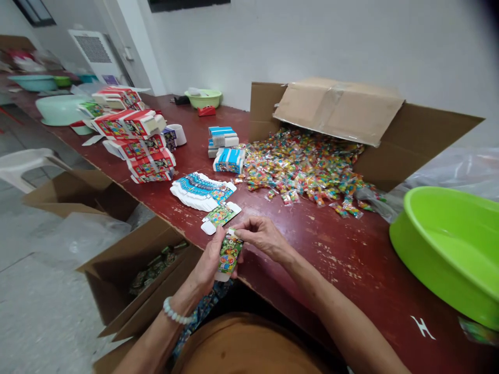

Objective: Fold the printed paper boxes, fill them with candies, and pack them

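My left hand (209, 259) is wrapped around a small green printed carton (230, 252) at the table's front edge, its white bottom flap sticking out below. The thumb and fingers of my right hand (262, 236) pinch the top end of that same carton. Just beyond lies a flat green carton (222, 214) with white flaps spread. It touches a fanned row of flat blue cartons (200, 189). Further right, a heap of small clear-wrapped colourful candies (296, 166) spills from a cardboard box (339, 111) tipped on its side.
Bundles of red cartons (130, 124) are stacked at the left, and blue bundles (228, 160) stand beside the candies. A bright green basin (429, 249) sits at the right. Below the table edge, an open cardboard box (113, 265) holds filled green packs. A white chair (27, 163) stands at far left.
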Tool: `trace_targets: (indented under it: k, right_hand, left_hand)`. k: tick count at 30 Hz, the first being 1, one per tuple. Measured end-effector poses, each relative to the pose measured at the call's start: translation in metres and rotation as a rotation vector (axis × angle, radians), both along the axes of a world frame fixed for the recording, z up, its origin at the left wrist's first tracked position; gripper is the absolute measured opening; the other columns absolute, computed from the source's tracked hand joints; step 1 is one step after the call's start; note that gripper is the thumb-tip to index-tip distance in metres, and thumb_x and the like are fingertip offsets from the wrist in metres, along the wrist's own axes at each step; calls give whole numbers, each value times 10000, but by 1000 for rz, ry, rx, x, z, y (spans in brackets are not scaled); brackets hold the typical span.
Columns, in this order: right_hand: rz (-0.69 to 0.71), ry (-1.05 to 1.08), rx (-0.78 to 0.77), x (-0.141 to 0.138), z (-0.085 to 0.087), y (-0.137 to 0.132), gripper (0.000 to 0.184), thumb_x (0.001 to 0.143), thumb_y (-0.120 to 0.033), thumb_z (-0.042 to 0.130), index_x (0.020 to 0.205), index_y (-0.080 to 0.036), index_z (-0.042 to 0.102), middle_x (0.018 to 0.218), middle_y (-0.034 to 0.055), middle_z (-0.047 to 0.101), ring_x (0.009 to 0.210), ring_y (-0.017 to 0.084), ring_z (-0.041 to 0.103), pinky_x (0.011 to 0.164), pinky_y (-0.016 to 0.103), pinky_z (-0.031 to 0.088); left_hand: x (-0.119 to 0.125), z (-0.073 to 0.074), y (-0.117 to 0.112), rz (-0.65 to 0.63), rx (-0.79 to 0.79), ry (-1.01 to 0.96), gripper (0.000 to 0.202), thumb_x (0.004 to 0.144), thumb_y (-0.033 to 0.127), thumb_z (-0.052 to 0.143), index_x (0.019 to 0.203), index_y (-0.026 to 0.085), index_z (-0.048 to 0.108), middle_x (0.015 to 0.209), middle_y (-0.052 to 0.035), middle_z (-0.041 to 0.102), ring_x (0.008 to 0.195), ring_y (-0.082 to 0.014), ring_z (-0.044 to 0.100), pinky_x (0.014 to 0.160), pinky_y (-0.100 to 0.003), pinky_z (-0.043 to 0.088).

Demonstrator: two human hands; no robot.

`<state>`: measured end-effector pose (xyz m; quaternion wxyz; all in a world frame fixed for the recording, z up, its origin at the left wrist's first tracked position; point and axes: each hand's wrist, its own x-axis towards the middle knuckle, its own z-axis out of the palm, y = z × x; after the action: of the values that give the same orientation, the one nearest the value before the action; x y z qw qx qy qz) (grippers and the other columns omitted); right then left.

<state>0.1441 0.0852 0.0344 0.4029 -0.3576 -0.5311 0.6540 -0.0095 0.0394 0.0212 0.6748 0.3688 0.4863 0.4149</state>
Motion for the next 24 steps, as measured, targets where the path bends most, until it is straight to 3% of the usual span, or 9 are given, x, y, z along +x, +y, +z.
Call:
trace_targets:
  k: [5,10,13,16,18,21,24]
  right_hand:
    - [-33,-20,38,-1,-7,0,278,720,-414,792,788,-166,688,740,32,722,592,146,648,558,259,517]
    - [101,18,63,5,-4,-4,338,787,-506,730,813,-180,643,925,51,721,548,128,631,513,267,511]
    - [165,-76,226,6,1,-13,299,883,-494,630,858,-197,659,1114,60,692,619,118,644,603,287,542]
    - [21,-253,544,4,-1,-16,168,912,-348,630,1010,-225,688,1183,64,661,954,178,653,858,329,529]
    - [-52,-348,641,8,-6,-6,200,933,-295,608,1108,-236,684,1147,66,652,1065,186,613,935,334,494]
    - [-226,-640,608,36,-16,30,230,984,-285,525,1130,-231,694,1117,70,636,1070,179,595,943,318,476]
    - [-570,-1060,482,82,-23,72,316,962,-263,536,1257,-210,637,1288,133,561,1203,259,502,1016,415,412]
  left_hand:
    - [-3,-2,1,-11,32,90,750,844,788,401,990,117,702,599,-55,668,377,-129,551,389,-226,408]
    - [-2,0,2,-19,48,67,712,872,723,453,1280,157,597,603,-24,659,398,-137,556,385,-220,430]
    - [2,4,4,-5,-1,-12,698,886,702,451,1326,170,555,575,-11,634,389,-150,552,362,-228,439]
    - [10,9,8,57,-60,-167,556,920,606,490,1267,179,571,591,1,618,416,-152,575,397,-244,485]
    - [16,11,12,116,-90,-243,414,911,490,583,1206,200,582,663,3,643,465,-151,604,452,-264,528]
    - [21,13,19,142,-49,-265,379,830,341,719,1160,212,586,858,-24,695,609,-154,653,552,-277,570]
    - [16,8,26,80,9,-186,478,723,321,813,1129,194,594,977,-58,700,739,-182,667,609,-286,576]
